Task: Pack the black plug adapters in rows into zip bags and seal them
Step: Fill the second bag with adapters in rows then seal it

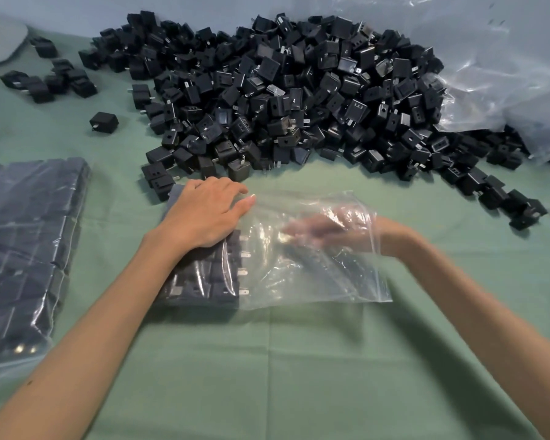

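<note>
Head view. Cloth across lower frame, up to near edge of bag at centre. Pile crowding upper centre. In bag, left end: adapters in rows. Left hand flat, pressing bag over them. Right hand inside bag, blurred, finger pose unclear. Full bag at left edge.

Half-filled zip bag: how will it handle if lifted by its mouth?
Probably floppy: the zip bag film looks wrinkled. Likely end-heavy: adapters fill only its left part. Rows may slump once the left hand lifts.
</note>
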A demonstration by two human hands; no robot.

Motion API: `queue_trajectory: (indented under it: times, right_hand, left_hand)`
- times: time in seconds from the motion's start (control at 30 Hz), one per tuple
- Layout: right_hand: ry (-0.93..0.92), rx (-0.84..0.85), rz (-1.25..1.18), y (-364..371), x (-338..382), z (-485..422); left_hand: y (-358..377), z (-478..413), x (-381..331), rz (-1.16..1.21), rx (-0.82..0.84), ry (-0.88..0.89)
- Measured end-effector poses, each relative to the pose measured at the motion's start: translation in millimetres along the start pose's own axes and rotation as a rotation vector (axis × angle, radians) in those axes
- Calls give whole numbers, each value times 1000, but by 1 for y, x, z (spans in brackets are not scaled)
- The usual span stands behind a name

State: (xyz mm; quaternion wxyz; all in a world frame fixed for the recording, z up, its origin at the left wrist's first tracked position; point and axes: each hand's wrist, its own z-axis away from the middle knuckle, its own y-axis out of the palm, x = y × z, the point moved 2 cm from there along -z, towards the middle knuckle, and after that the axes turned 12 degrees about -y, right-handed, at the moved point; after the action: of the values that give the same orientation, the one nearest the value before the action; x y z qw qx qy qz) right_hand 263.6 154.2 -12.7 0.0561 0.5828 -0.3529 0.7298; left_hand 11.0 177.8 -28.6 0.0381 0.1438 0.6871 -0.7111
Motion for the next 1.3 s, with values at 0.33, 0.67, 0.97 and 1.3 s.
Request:
queue_trajectory:
  times: [0.33,0.67,0.97,1.3]
  right_hand:
    - [1116,-1110,717,-113,-82,203]
    - [1143,-1411,483,-136,-115,218]
    - [371,-851,736,-51,-50,100]
    - [87,-270,164,-9,31,9]
  left_hand:
    - [-1,0,0,33,-6,3]
    - [-1,-1,1,58,-23,16]
    - [-1,-1,2,83,-35,34]
    - [1,-1,5,159,-45,33]
